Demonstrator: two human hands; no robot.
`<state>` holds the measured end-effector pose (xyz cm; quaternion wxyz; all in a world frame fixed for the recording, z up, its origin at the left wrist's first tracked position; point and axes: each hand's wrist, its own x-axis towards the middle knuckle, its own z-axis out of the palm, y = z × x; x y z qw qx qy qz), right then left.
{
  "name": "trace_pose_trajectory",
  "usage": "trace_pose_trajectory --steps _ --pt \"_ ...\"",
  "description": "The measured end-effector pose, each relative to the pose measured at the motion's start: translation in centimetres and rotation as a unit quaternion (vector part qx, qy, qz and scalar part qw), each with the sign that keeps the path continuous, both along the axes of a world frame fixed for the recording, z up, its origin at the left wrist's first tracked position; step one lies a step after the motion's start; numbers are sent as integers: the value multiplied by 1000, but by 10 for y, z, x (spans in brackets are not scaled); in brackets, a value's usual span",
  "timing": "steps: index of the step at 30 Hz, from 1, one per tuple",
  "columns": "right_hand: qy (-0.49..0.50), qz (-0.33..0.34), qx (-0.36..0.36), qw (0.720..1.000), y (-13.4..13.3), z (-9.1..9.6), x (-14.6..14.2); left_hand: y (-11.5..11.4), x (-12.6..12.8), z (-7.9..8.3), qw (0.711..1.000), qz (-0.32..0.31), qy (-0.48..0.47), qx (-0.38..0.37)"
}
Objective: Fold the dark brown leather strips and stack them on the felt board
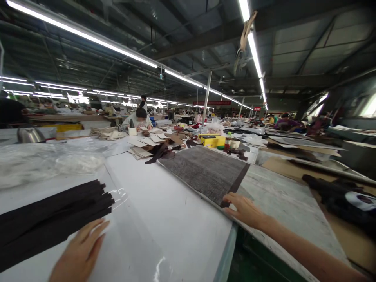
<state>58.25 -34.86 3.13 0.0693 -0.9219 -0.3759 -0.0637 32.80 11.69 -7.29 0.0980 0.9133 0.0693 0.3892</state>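
Note:
My left hand [80, 250] is at the lower left, fingers stretched out and holding nothing. Just beyond its fingertips lies a stack of long dark strips [53, 215] with uneven ends, flat on the white table. To the right, my right hand [245, 209] is at the near corner of a dark grey textured sheet [202, 168]. Its thumb and fingers close around the near end of a darker strip [239, 182] that runs along the sheet's right edge. The sheet lies on a pale board [282, 203].
Clear plastic wrap [49, 162] covers the table's left side. Paper and fabric pieces [149, 145] are heaped ahead, beside a yellow box [211, 140] and a bottle [228, 141]. A person [138, 119] sits across the table. Dark fabric [337, 199] lies at right.

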Motion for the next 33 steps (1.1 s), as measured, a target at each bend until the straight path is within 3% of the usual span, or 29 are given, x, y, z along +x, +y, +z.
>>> trace_pose_trajectory --steps 4,7,12,15,20,26,33 --pt "-50 -33 -26 998 14 -15 -8 -103 62 13 993 -113 17 33" --pt "-77 -43 -42 995 22 -19 -6 -171 96 31 980 -194 43 17" --pt "-88 -41 -60 993 22 -20 0 -237 135 56 951 -285 109 -58" --pt "-86 -44 -59 994 20 -20 2 -261 155 62 940 -309 129 -67" --pt "-80 -42 -44 995 17 -21 3 -286 183 56 937 -304 156 -71" --pt "-67 -47 -43 996 21 -25 5 -293 202 51 937 -291 180 -75" --pt "-44 -60 -31 997 19 -23 9 -291 200 46 939 -274 189 -84"
